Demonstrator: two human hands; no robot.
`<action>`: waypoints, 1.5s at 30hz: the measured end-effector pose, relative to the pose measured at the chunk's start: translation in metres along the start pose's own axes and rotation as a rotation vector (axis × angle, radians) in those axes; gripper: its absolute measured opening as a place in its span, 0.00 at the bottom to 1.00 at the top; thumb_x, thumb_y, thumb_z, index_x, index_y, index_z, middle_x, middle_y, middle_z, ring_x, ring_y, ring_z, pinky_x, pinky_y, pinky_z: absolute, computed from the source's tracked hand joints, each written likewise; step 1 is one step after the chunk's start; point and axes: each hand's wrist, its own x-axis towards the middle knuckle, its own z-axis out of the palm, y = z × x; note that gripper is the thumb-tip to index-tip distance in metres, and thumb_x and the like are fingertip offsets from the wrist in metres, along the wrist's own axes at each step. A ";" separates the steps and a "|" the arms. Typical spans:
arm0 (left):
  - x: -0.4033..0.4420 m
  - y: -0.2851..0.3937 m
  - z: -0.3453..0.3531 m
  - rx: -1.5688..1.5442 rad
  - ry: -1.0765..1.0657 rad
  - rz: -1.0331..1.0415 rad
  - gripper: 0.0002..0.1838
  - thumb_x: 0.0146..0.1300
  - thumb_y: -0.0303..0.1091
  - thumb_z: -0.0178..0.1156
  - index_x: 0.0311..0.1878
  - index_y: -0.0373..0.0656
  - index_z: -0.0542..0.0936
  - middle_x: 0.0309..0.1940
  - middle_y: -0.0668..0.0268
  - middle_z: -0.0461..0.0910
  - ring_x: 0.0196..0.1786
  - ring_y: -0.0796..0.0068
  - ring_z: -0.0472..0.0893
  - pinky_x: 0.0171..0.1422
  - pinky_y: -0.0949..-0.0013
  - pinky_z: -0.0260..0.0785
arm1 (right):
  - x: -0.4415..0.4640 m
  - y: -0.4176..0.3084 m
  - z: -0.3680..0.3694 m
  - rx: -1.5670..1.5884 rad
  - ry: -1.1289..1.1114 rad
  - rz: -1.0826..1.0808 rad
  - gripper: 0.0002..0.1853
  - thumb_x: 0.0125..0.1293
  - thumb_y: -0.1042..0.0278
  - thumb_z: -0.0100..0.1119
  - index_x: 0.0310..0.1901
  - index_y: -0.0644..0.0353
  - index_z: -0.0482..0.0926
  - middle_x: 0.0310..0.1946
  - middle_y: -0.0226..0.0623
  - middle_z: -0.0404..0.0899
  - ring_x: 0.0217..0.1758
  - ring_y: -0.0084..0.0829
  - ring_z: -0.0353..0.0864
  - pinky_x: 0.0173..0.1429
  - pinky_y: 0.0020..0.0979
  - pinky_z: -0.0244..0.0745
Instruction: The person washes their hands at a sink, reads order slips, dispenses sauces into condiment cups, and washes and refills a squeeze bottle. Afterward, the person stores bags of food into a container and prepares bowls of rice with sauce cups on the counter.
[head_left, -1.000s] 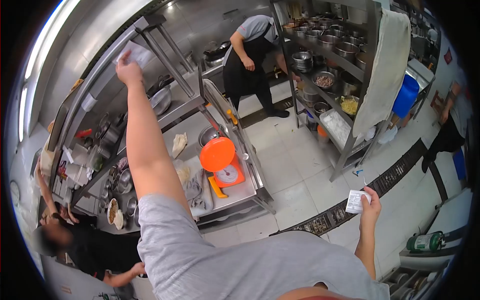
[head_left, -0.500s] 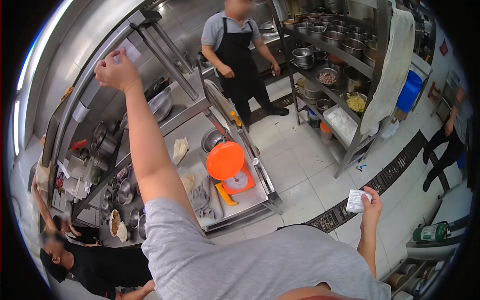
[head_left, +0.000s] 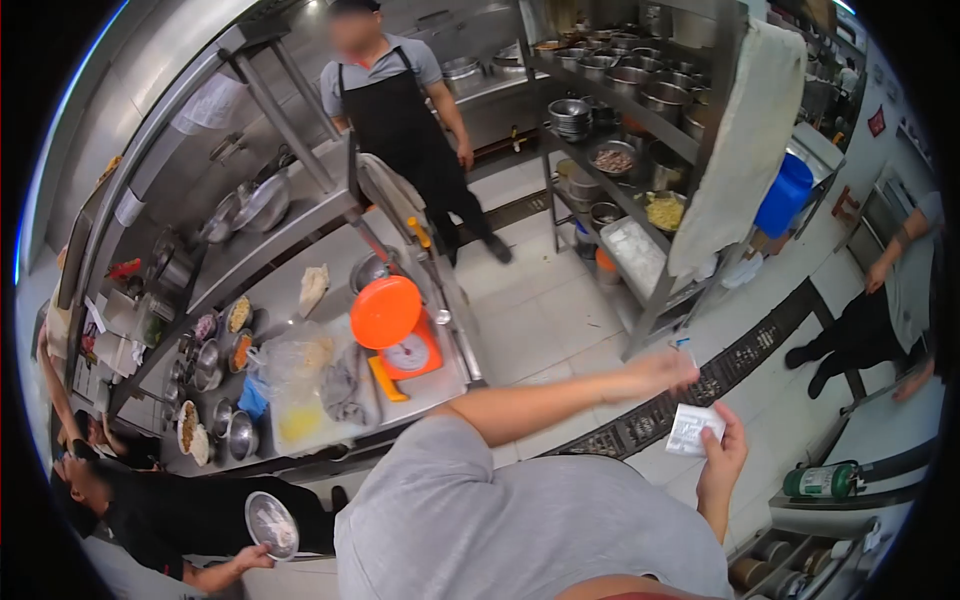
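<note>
My left hand (head_left: pixel 655 375) reaches across my body, just above and left of the slips. It is smeared by motion; a pale patch shows at its fingertips, too blurred to make out. My right hand (head_left: pixel 722 450) grips white paper slips (head_left: pixel 687 430) with print on them, its thumb on top. At the upper left, a white sheet (head_left: pixel 212 104) hangs from the metal shelf rail (head_left: pixel 165 120), with a smaller white slip (head_left: pixel 129 207) below it.
A steel counter (head_left: pixel 440 375) carries an orange scale (head_left: pixel 408 352), bags, cloths and bowls. One person (head_left: pixel 400 130) stands behind it; another (head_left: pixel 220 510) at lower left holds a bowl (head_left: pixel 271 525). A third (head_left: pixel 880 300) is at right. A rack (head_left: pixel 640 110) holds pots; a floor grate (head_left: pixel 740 350) runs diagonally.
My left hand has come down from the shelf rail and across toward the slips. The person in the apron has straightened up and shifted left. A bowl now shows in the lower-left person's hand.
</note>
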 end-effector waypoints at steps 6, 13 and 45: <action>0.109 -0.027 0.155 -0.115 -0.016 0.152 0.11 0.56 0.19 0.64 0.42 0.39 0.77 0.38 0.69 0.78 0.43 0.82 0.77 0.47 0.74 0.70 | 0.016 -0.021 -0.140 0.068 0.115 -0.004 0.35 0.57 0.82 0.56 0.68 0.64 0.61 0.47 0.37 0.76 0.50 0.26 0.76 0.56 0.27 0.70; 0.225 0.014 0.258 0.282 0.076 0.474 0.12 0.58 0.19 0.60 0.47 0.38 0.79 0.41 0.60 0.79 0.39 0.70 0.81 0.44 0.71 0.74 | 0.068 -0.041 -0.303 0.020 0.346 0.000 0.23 0.57 0.85 0.61 0.56 0.68 0.72 0.39 0.35 0.79 0.44 0.23 0.78 0.50 0.23 0.72; 0.594 -0.015 0.401 0.522 -1.063 -0.117 0.09 0.66 0.27 0.55 0.45 0.34 0.80 0.35 0.63 0.83 0.37 0.77 0.80 0.42 0.75 0.72 | 0.290 -0.023 -0.544 -0.533 0.837 0.037 0.31 0.51 0.60 0.68 0.58 0.61 0.71 0.54 0.52 0.75 0.57 0.49 0.75 0.60 0.39 0.70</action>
